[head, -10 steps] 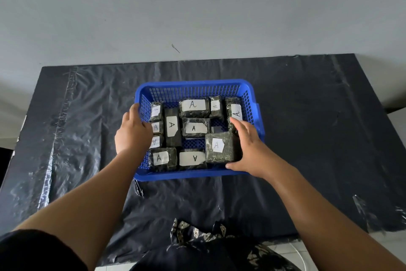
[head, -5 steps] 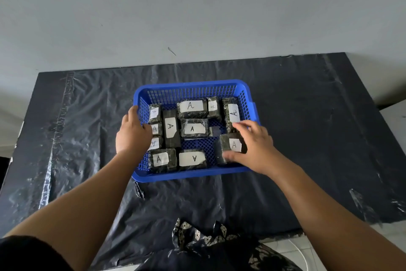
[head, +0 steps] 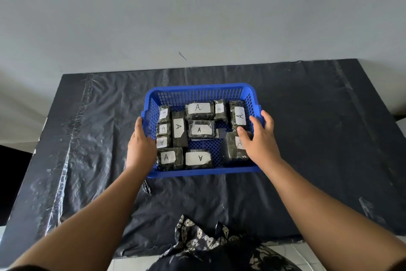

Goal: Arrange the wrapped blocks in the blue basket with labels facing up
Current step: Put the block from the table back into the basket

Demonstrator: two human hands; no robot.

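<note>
A blue basket [head: 197, 88] stands on the black-covered table and holds several dark wrapped blocks, each showing a white "A" label facing up. My left hand [head: 140, 149] grips the basket's left rim, fingers inside the wall. My right hand [head: 261, 143] lies over the right rim with fingers spread. Its thumb rests on the label of the right front block [head: 231, 152], which lies flat in the basket. A long block [head: 238, 114] lies just behind it, and a wide block [head: 198, 111] sits at the back middle.
The black plastic sheet [head: 318, 138] covers the whole table, with bare stretches left and right of the basket. A grey wall [head: 197, 18] rises behind the far edge. Patterned dark cloth [head: 204, 240] hangs at the near edge.
My right hand has set the right front block down flat toward the basket's right side, loosened its hold and slid outward over the right rim. The left hand stays on the left rim.
</note>
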